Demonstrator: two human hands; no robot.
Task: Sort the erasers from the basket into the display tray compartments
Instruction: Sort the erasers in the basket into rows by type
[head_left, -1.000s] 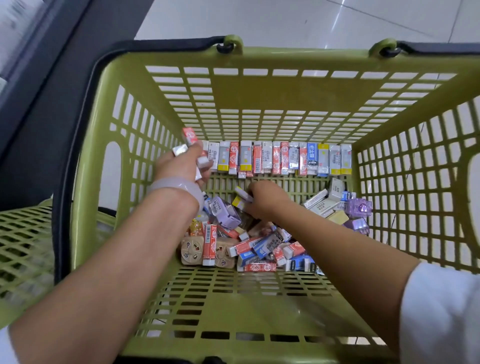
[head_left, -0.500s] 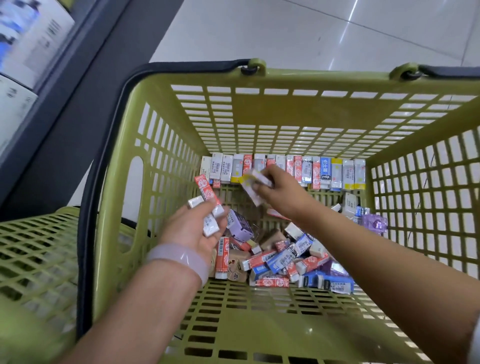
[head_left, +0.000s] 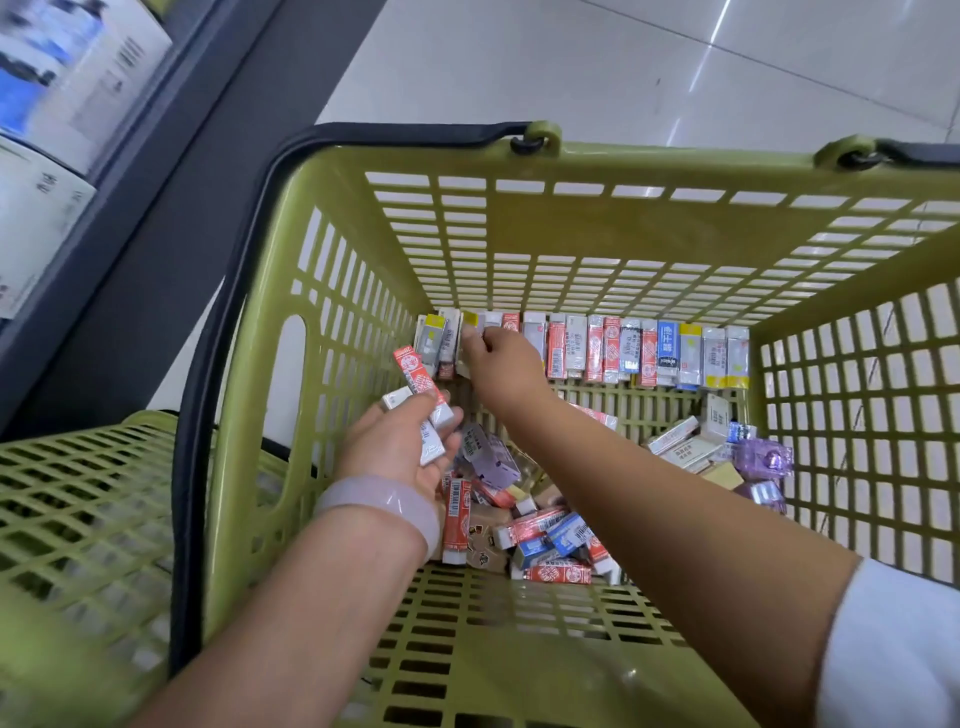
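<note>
Pale tiled floor (head_left: 571, 62) beneath a green basket (head_left: 597, 228). Erasers: standing row (head_left: 649, 353) along its far wall, loose heap (head_left: 545, 530) on its bottom. Right hand (head_left: 501, 358) pinches a yellow-topped eraser (head_left: 470, 322) at the row; left hand (head_left: 400, 447) grips several erasers (head_left: 421, 384).

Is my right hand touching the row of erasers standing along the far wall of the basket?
Touching. The head view shows the right hand with fingertips on the eraser row, near its left end.
</note>
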